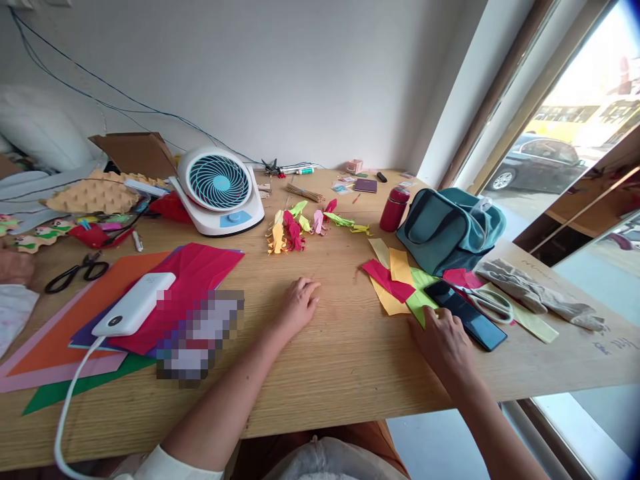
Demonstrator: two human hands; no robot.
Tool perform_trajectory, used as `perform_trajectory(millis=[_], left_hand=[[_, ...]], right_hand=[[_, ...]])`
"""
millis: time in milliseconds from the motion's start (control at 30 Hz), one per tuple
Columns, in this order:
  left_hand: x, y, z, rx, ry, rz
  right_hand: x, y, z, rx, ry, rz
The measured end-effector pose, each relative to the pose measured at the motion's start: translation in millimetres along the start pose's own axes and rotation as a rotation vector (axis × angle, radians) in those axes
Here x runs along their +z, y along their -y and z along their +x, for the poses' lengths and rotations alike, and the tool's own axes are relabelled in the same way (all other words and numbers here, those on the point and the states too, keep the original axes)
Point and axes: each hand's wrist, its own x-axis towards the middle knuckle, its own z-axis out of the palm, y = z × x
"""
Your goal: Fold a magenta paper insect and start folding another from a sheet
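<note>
I see my left hand (299,303) on the wooden table (333,360) at frame centre, loosely curled, gripping nothing visible, my right hand (445,337) lower right, fingers bent at a lime-green paper strip (420,300), right of centre, pinched or not I cannot tell, dark phone (470,317) beside it.

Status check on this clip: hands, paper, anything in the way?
Left hand on the tabletop, nothing visibly held. Right hand at the lime-green paper, grip unclear. Dark phone close beside right hand.
</note>
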Motion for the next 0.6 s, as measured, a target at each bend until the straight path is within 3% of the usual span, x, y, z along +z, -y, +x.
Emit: perform_trajectory(millis=[300,600], left_hand=[[0.3,1.1,-0.6,0.002,0.023,0.001],[-5.9,-3.6,-3.0,0.011,0.029,0.004]], right_hand=[[13.2,-3.4,9.4,-0.047,-0.045,-0.019],[16.5,8.5,28.6,-0.099,-0.027,0.010]])
